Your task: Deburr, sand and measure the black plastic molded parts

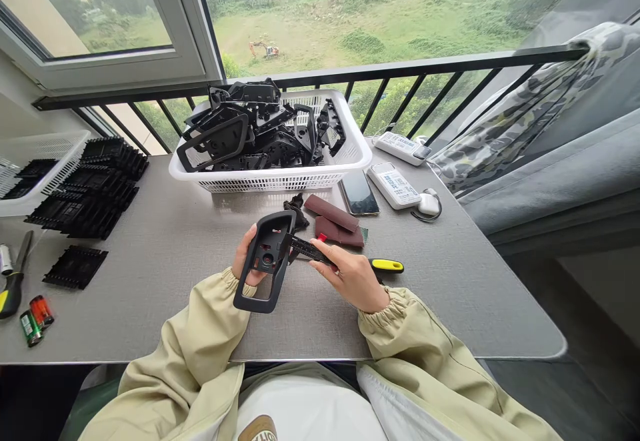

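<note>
Black moulded plastic frame (267, 244), held above the desk (165, 307) near its front edge: rim gripped by curled left hand (246, 257) fingers; right hand (350, 277) fingers pinched yellow-handled file (310, 249), black shaft against frame.

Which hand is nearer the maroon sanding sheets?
Right hand, gripping a black tool, is nearer, just in front of the maroon sanding sheets without touching them. Left hand, holding a black plastic frame, is farther off to their left.

Head-worn view, facing forward, down at hands (350, 277)
</note>
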`<action>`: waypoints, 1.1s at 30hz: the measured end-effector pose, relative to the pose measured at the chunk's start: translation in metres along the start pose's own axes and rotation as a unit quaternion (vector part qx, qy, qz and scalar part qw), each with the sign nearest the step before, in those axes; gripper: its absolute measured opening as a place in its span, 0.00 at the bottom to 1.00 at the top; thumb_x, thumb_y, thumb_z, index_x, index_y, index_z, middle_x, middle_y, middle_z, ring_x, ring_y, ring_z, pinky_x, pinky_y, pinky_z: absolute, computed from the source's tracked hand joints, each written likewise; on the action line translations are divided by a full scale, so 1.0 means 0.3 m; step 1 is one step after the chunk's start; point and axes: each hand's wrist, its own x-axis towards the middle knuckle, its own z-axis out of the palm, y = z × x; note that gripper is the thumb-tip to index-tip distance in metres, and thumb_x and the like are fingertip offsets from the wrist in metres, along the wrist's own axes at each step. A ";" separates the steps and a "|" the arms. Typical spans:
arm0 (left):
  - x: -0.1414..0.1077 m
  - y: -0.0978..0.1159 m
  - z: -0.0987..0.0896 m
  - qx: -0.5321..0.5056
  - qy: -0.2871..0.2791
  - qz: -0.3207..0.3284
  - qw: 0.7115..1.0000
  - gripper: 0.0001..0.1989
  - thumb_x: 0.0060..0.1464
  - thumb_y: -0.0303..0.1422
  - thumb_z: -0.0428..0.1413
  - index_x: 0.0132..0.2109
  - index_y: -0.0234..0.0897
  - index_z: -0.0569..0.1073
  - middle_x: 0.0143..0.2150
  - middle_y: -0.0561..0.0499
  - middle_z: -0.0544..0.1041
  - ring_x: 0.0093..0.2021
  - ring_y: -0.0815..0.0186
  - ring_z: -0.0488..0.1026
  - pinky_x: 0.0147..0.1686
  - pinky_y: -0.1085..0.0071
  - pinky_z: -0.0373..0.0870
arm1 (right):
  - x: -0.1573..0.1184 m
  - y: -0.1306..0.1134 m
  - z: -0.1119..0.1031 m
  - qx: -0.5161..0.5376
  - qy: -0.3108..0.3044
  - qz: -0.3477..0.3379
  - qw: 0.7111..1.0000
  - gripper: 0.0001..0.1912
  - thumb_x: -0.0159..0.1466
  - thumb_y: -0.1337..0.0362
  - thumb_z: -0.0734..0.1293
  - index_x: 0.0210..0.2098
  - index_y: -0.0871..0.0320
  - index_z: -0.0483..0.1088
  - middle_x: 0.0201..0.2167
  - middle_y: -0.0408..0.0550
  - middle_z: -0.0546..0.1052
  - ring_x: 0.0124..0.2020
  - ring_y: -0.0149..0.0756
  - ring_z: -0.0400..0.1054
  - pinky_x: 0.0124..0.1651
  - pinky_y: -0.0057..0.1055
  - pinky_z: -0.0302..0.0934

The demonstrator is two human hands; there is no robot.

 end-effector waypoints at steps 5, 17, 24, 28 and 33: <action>-0.005 0.007 0.004 0.031 0.020 -0.002 0.999 0.25 0.60 0.45 0.46 0.50 0.28 0.73 0.36 0.40 0.81 0.32 0.57 0.79 0.25 0.68 0.75 | 0.004 -0.016 -0.007 0.007 0.029 0.024 0.999 0.16 0.67 0.62 0.60 0.52 0.60 0.67 0.37 0.50 0.80 0.25 0.32 0.73 0.30 0.28 0.67; 0.008 -0.015 0.021 0.033 0.201 0.336 0.920 0.24 0.59 0.50 0.46 0.53 0.44 0.73 0.47 0.50 0.80 0.51 0.62 0.74 0.43 0.73 0.74 | 0.002 -0.020 0.006 0.005 0.023 0.019 1.000 0.17 0.66 0.63 0.60 0.53 0.59 0.66 0.38 0.50 0.80 0.23 0.32 0.72 0.30 0.28 0.68; 0.003 -0.022 0.033 0.024 0.211 0.370 0.904 0.23 0.65 0.44 0.39 0.53 0.41 0.72 0.49 0.52 0.78 0.56 0.63 0.70 0.46 0.73 0.71 | -0.007 -0.018 0.021 -0.001 0.011 -0.002 1.000 0.21 0.68 0.62 0.59 0.58 0.61 0.62 0.42 0.55 0.79 0.34 0.39 0.76 0.35 0.31 0.70; 0.013 -0.026 0.022 0.040 0.225 0.391 0.891 0.24 0.62 0.49 0.42 0.53 0.44 0.72 0.51 0.50 0.77 0.56 0.63 0.70 0.46 0.72 0.72 | -0.010 -0.014 0.024 -0.008 0.004 -0.008 1.000 0.23 0.69 0.59 0.58 0.61 0.61 0.60 0.44 0.57 0.78 0.38 0.42 0.76 0.36 0.33 0.71; 0.018 -0.035 0.015 0.097 0.211 0.415 0.880 0.26 0.57 0.54 0.45 0.56 0.47 0.71 0.55 0.49 0.75 0.60 0.62 0.66 0.51 0.70 0.69 | -0.014 -0.016 0.024 -0.014 -0.011 0.017 1.000 0.24 0.69 0.59 0.57 0.62 0.61 0.58 0.44 0.57 0.78 0.35 0.42 0.76 0.35 0.34 0.71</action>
